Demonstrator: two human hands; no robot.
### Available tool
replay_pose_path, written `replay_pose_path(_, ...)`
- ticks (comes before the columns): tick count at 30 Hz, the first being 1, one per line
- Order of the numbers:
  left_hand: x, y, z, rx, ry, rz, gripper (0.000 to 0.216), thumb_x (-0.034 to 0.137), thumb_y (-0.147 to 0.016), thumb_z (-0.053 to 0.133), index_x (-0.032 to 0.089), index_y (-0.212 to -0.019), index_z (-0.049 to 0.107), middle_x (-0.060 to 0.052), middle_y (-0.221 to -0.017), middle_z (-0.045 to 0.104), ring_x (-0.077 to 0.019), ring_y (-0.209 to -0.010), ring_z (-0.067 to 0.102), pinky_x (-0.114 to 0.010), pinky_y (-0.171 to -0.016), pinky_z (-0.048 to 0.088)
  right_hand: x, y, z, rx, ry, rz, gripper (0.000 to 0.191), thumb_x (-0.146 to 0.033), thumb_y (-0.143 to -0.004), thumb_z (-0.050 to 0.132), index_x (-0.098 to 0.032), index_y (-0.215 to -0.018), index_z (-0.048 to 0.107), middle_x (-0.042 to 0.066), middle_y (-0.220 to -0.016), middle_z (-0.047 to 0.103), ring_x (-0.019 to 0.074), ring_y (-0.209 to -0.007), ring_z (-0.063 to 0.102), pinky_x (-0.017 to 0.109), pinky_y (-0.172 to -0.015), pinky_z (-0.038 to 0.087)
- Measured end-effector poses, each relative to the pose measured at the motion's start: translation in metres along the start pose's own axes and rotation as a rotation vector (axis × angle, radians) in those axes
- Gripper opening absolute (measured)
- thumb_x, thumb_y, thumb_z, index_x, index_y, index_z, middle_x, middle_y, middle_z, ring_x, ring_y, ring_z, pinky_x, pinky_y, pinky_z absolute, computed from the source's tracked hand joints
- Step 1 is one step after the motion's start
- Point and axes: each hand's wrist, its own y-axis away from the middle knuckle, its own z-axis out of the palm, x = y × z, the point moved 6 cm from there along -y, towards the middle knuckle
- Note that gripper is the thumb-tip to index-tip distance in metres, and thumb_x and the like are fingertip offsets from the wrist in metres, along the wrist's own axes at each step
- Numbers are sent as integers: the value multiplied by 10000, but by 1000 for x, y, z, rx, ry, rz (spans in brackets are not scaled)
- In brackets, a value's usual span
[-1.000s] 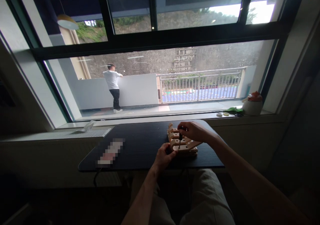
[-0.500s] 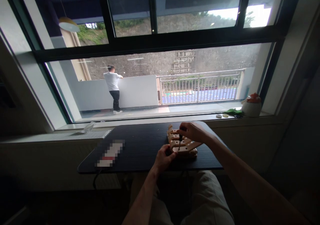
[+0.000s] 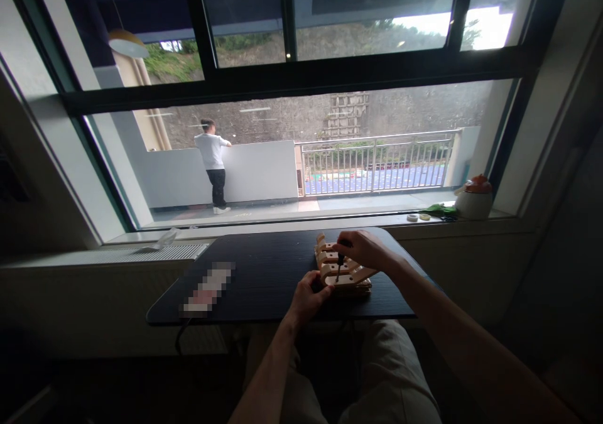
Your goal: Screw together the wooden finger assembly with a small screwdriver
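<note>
A light wooden piece [image 3: 348, 280] with several curved arms, looking like a rack of hooks, lies on the black table [image 3: 268, 267] right of the middle. My right hand [image 3: 362, 249] is closed round the dark handle of a screwdriver [image 3: 340, 260]. The screwdriver stands nearly upright, its tip down on the nearest arm of the wooden piece. At the near left corner of that piece, my left hand [image 3: 311, 295] grips its edge between thumb and fingers. The screw under the tip is too small to make out.
A blurred-out flat object [image 3: 207, 291] with a cable lies at the table's left. On the window sill stand a pale pot [image 3: 473, 201], green leaves [image 3: 439, 210] and small round items. Outside the window, a person [image 3: 211, 163] leans on a low wall.
Almost nothing differs. Both hands, the screwdriver and the wooden piece keep their places; the view has shifted very slightly.
</note>
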Motion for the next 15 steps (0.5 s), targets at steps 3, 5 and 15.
replay_pose_path(3,-1,-1,-1,10,-4,-11,266,329,-704,656,160,-906,620,-12,-825,612,-146,-776,545,-238,-723,432,-1,0,-1,-15,-3,6,344,-496,-829,454,-212,-786,645,11,-643,619,117,-544,478,235,-511,270)
replay_pose_path(5,0,0,-1,9,-3,-9,264,329,-704,657,157,-901,623,-14,-828,613,-147,-778,546,-240,-724,432,-3,0,-3,-32,-43,-8,324,-484,-825,465,-217,-827,648,13,-686,637,119,-568,499,229,-523,290)
replay_pose_path(15,2,1,-1,9,-21,11,255,329,-721,646,162,-911,614,-12,-830,607,-139,-764,536,-231,-711,429,-3,2,3,-25,-104,-56,296,-451,-842,452,-224,-876,639,10,-716,649,125,-615,530,227,-568,327)
